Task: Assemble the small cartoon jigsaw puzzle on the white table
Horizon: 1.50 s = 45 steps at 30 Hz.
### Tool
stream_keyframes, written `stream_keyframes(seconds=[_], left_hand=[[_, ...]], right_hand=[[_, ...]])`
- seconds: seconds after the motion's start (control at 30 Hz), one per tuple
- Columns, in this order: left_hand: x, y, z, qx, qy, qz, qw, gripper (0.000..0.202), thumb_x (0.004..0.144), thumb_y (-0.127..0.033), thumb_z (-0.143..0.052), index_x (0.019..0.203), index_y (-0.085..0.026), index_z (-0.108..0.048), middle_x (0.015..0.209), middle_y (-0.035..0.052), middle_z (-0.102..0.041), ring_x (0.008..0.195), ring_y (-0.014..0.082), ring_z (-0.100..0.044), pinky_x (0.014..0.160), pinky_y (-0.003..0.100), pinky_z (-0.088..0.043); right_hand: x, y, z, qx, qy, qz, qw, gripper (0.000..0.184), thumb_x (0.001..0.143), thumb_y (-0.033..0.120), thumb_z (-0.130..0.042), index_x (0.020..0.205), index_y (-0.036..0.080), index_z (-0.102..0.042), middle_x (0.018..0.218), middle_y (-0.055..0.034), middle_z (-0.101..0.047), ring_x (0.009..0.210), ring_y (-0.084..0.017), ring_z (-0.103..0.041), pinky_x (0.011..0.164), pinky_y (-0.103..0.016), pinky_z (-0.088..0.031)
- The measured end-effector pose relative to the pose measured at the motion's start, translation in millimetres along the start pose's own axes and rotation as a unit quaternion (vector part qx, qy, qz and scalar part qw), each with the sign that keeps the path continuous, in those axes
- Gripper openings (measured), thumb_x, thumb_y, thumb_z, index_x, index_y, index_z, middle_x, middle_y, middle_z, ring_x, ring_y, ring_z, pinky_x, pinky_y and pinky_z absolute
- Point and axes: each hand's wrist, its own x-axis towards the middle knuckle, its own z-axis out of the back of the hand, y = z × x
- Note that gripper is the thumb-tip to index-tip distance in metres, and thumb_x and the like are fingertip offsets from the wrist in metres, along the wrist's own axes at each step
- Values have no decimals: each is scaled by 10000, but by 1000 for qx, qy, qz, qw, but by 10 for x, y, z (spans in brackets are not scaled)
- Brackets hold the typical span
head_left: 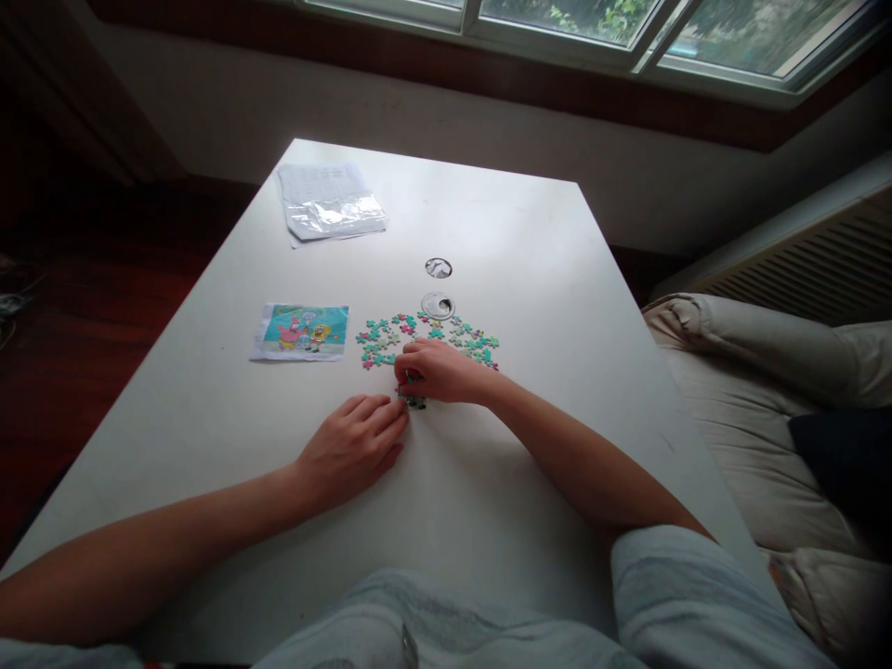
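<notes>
Small jigsaw puzzle pieces (377,343), mostly turquoise and green with some pink, lie loose in an arc on the white table. My right hand (442,369) is over the near side of this arc, its fingers closed in a pinch on a puzzle piece that they mostly hide. Just below those fingertips, a small cluster of pieces (416,403) shows in part. My left hand (354,440) rests palm down on the tabletop, fingers stretched out, with the fingertips at the cluster's left edge. A picture card (307,332) with cartoon figures on turquoise lies to the left.
Beyond the pieces, two round fittings (439,268) are set in the white table (502,242). Papers in a clear plastic sleeve (331,206) lie at the far left corner. A beige padded seat (739,418) stands along the right side, and a window (571,23) is behind.
</notes>
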Motion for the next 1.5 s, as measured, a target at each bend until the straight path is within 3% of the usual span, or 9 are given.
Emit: stream_keyframes(seconds=[0.23, 0.47, 0.67, 0.93, 1.13, 1.33, 1.5], left_hand=[[2, 2, 14, -7, -17, -4, 1000, 280, 978, -213, -554, 1231, -150, -655, 1321, 123, -656, 1180, 265, -603, 990, 436, -490], [-10, 15, -14, -22, -27, 7, 999, 355, 982, -233, -551, 1317, -136, -615, 1363, 111, -638, 1257, 278, -563, 1045, 429, -473], [7, 15, -32, -1, -7, 20, 1000, 459, 1005, -337, -547, 1421, -142, -554, 1487, 114, -554, 1360, 305, -495, 1141, 472, -394], [-6, 19, -52, 4, 15, 16, 1000, 436, 1007, -319, -549, 1410, -156, -563, 1497, 93, -549, 1350, 294, -498, 1145, 472, -384], [0, -13, -56, 0, 16, 7, 1000, 405, 1006, -286, -540, 1392, -164, -569, 1467, 104, -574, 1329, 278, -521, 1126, 454, -403], [36, -38, -35, -1, -8, 5, 1000, 374, 994, -254, -540, 1347, -145, -596, 1425, 117, -608, 1293, 274, -558, 1093, 448, -437], [43, -35, -53, -4, -12, 10, 1000, 377, 988, -257, -537, 1343, -149, -597, 1432, 129, -601, 1289, 287, -568, 1086, 462, -448]], right_hand=[[5, -73, 44, 70, -37, 3, 997, 112, 885, 134, -601, 886, 167, -708, 848, -38, -666, 776, -140, -539, 724, -254, -343], [-64, -269, 265, 125, -171, -100, 972, 123, 904, 239, -605, 920, 174, -708, 686, 28, -600, 629, -94, -474, 654, -232, -351], [-69, -472, 239, 96, -231, -156, 956, 141, 896, 254, -606, 932, 183, -722, 711, 22, -629, 641, -103, -509, 662, -240, -359], [-3, -573, 84, 18, -239, -99, 966, 105, 896, 191, -599, 884, 187, -703, 791, -24, -657, 777, -160, -540, 758, -278, -382], [79, -565, 34, -29, -234, -90, 968, 157, 911, 176, -607, 1011, 202, -725, 880, -53, -672, 875, -201, -545, 827, -315, -391], [320, -580, 73, -101, -206, -72, 971, 225, 968, 227, -574, 1130, 222, -730, 1065, -95, -680, 970, -232, -529, 890, -360, -370], [485, -642, 141, -130, -154, -69, 977, 203, 976, 268, -586, 1079, 205, -750, 1090, -115, -664, 984, -241, -511, 878, -354, -362]])
